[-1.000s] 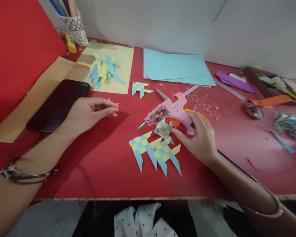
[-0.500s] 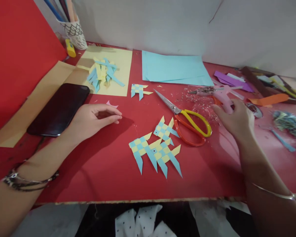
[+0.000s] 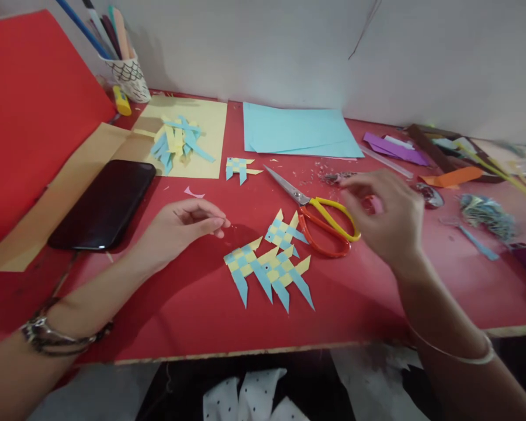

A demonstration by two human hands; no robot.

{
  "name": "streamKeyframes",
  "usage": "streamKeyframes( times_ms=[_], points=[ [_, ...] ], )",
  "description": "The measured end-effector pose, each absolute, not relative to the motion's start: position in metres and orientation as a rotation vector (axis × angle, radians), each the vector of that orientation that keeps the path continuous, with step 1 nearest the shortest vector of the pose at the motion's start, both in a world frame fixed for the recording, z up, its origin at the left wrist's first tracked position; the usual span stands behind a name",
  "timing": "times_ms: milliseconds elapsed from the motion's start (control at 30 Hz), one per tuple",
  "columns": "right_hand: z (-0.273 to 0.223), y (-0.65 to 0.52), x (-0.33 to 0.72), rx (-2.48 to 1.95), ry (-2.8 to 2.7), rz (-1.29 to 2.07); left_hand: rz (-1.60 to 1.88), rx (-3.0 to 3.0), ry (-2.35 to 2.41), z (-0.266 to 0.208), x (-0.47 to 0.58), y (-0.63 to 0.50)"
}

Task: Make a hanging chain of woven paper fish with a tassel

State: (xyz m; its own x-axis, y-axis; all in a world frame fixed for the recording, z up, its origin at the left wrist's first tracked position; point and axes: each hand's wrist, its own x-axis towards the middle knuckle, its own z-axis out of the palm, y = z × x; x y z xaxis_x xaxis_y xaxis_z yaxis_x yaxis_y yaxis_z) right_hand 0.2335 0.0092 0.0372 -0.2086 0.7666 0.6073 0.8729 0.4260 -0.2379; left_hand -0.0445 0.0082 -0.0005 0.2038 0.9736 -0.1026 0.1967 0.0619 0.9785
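My left hand [image 3: 188, 227] is over the red table, thumb and fingertips pressed together; anything between them is too small to make out. My right hand [image 3: 388, 219] is raised with thumb and fingers brought together in front of the pink glue gun [image 3: 376, 204]. The hand hides most of the gun, and what its fingertips hold, if anything, cannot be told. Just left of that hand lie scissors [image 3: 309, 203] with red and yellow handles. Between my hands are woven blue-and-yellow paper fish [image 3: 280, 233], two of them overlapping [image 3: 284, 268]. Another paper fish [image 3: 239, 166] lies farther back.
A black phone [image 3: 105, 204] lies left of my left hand. Behind are paper strips [image 3: 179, 140] on a yellow sheet [image 3: 214, 121], blue sheets [image 3: 298, 130] and a pen cup [image 3: 134, 82]. At right are purple paper [image 3: 394, 149], an orange piece [image 3: 456, 176] and a thread bundle [image 3: 486, 215].
My right hand has moved left and up from the glue gun's handle, its fingers now together. My left hand has shifted slightly right, toward the paper fish. The view has tilted a little.
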Motion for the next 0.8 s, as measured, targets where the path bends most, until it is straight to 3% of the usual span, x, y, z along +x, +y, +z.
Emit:
streamKeyframes(
  times_ms=[167, 367, 533, 800],
  points=[
    [0.033, -0.004, 0.171, -1.128, -1.988, 0.713, 0.954, 1.374, 1.139, 0.007, -0.027, 0.001],
    [0.023, 0.001, 0.148, -1.05, -1.791, 1.223, 0.918, 1.529, 1.137, 0.013, -0.024, 0.003],
    [0.022, 0.003, 0.144, -1.074, -1.562, 1.447, 0.934, 1.569, 1.135, 0.009, -0.024, 0.006],
    [0.014, 0.003, 0.14, -1.031, -1.477, 1.451, 0.992, 1.553, 1.101, 0.004, -0.021, 0.004]
  ],
)
